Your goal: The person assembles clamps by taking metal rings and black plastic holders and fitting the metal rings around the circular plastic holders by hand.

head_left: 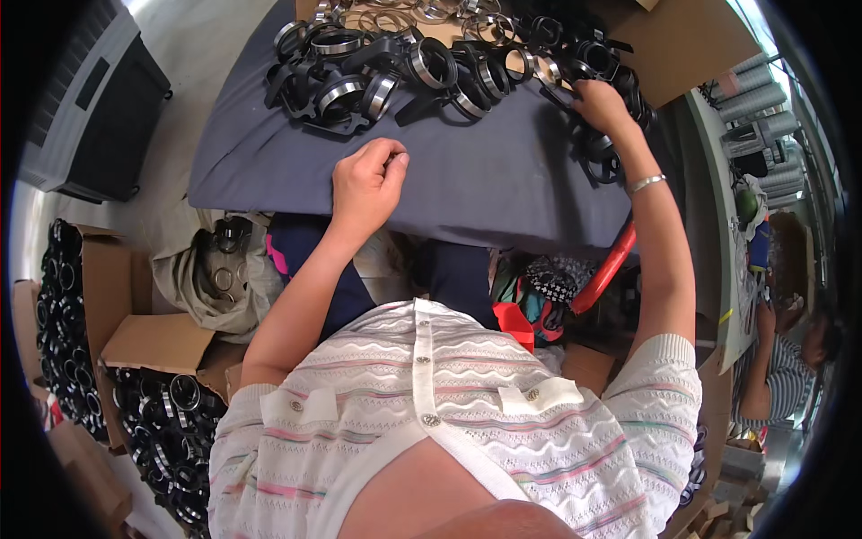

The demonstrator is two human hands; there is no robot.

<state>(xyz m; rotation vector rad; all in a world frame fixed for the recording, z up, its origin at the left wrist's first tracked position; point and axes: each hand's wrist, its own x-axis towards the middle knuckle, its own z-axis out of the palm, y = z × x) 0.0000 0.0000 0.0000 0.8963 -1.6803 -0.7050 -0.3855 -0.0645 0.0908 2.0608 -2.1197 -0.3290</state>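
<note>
My left hand [368,184] rests on the dark grey cloth-covered table [503,189], fingers curled in with thumb against them; whether it holds something small is not visible. My right hand [600,103] reaches into the pile of black ring-shaped parts [593,63] at the table's far right and closes its fingers on one of them. A heap of black and silver rings [359,76] lies at the far side of the table, just beyond my left hand.
Cardboard boxes [162,431] full of black rings stand on the floor at the left. A beige bag [211,278] with rings lies beside my left arm. A red bar [606,269] shows under the table edge. Another person [781,359] sits at the right.
</note>
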